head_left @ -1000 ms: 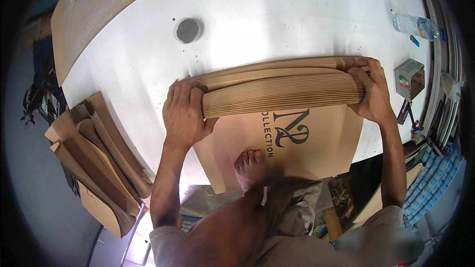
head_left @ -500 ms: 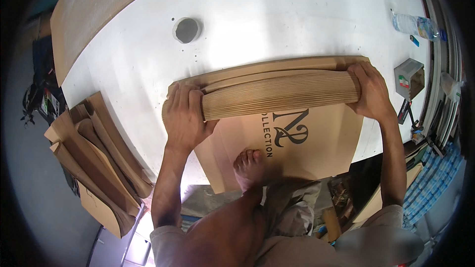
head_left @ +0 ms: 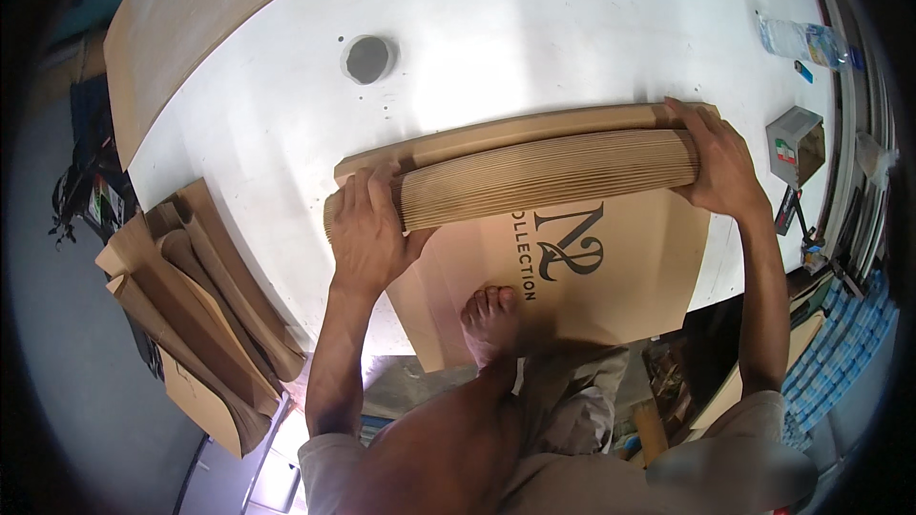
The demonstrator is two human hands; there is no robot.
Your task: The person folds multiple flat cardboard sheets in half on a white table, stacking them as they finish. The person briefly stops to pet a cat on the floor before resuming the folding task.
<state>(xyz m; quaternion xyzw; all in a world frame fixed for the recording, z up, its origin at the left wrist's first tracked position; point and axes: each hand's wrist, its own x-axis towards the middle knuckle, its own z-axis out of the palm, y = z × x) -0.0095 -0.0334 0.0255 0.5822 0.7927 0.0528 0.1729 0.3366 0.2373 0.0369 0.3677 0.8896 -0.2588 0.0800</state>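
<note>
A thick stack of brown paper bags [head_left: 549,176] stands on edge on a white table [head_left: 496,29]. My left hand [head_left: 367,229] presses against its left end, and my right hand [head_left: 720,162] grips its right end. The stack rests on a flat brown bag with a dark printed logo [head_left: 572,277], which hangs over the table's near edge. My bare foot [head_left: 491,319] rests below that bag.
A round dark hole [head_left: 367,59] sits in the tabletop at the back left. A pile of folded brown bags [head_left: 196,296] lies left of the table. At the right are a clear plastic bottle [head_left: 797,38] and a small grey box [head_left: 794,143].
Both hands have slid the stack slightly, the left hand moving down its left end and the right hand shifting along the right end.
</note>
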